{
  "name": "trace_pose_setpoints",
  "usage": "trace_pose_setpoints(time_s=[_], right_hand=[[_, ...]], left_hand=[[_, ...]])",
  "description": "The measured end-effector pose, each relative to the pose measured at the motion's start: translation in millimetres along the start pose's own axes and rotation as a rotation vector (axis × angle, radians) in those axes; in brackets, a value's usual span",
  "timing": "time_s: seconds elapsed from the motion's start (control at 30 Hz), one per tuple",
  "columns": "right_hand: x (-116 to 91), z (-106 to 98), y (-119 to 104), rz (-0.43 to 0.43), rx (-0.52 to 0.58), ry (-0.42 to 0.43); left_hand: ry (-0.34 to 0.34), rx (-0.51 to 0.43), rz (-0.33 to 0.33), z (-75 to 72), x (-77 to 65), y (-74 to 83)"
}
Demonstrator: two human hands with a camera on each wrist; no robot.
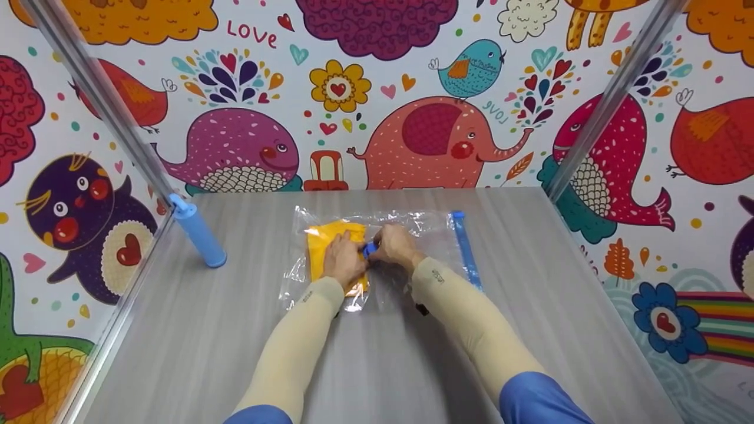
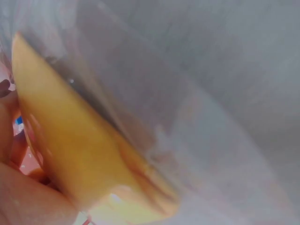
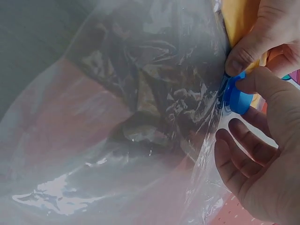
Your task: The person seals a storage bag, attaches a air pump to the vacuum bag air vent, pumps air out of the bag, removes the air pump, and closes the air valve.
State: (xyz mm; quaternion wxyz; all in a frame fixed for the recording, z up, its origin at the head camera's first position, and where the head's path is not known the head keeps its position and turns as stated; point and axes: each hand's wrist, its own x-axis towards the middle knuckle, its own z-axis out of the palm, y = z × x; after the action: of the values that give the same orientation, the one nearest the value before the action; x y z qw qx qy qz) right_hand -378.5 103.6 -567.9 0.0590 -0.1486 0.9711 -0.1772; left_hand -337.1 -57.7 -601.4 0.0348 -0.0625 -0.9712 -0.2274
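A clear plastic storage bag [image 1: 433,232] lies on the table, a folded yellow cloth [image 1: 321,238] inside its left part. Beside the cloth, a round blue valve cap [image 3: 240,101] stands on the bag's film. My right hand [image 1: 397,244] pinches this cap between thumb and index finger, its other fingers loosely bent below. My left hand [image 1: 343,259] lies over the cloth and grips the bag, with its thumb right at the cap's edge. In the left wrist view the yellow cloth [image 2: 79,140] bulges under the film next to the fingers.
A blue zip strip with a slider [image 1: 458,215] runs down the bag's right edge. At the table's left side stands a light blue hand pump [image 1: 200,235]. Walls printed with cartoon animals and metal posts [image 1: 612,100] border the grey table [image 1: 235,341].
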Motion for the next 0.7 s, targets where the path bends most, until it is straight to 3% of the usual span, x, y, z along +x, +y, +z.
trace_pose_setpoints(time_s=[0.2, 0.37, 0.4, 0.53, 0.7], right_hand=[[0, -2, 0, 0.005, -0.011, -0.017], [1, -5, 2, 0.017, 0.047, -0.005], [10, 5, 14, -0.004, 0.059, 0.016], [11, 3, 16, -0.010, 0.083, 0.022], [-1, -11, 9, 0.030, 0.095, 0.009]], left_hand=[[-0.010, 0.000, -0.015, 0.6, 1.5, -0.4], [-0.004, -0.003, -0.008, 0.7, 1.6, -0.4], [0.000, -0.001, -0.004, 0.8, 1.4, -0.3], [-0.005, 0.010, -0.009, 0.2, 1.2, 0.5], [-0.047, -0.002, -0.040, -0.1, 2.4, 1.3]])
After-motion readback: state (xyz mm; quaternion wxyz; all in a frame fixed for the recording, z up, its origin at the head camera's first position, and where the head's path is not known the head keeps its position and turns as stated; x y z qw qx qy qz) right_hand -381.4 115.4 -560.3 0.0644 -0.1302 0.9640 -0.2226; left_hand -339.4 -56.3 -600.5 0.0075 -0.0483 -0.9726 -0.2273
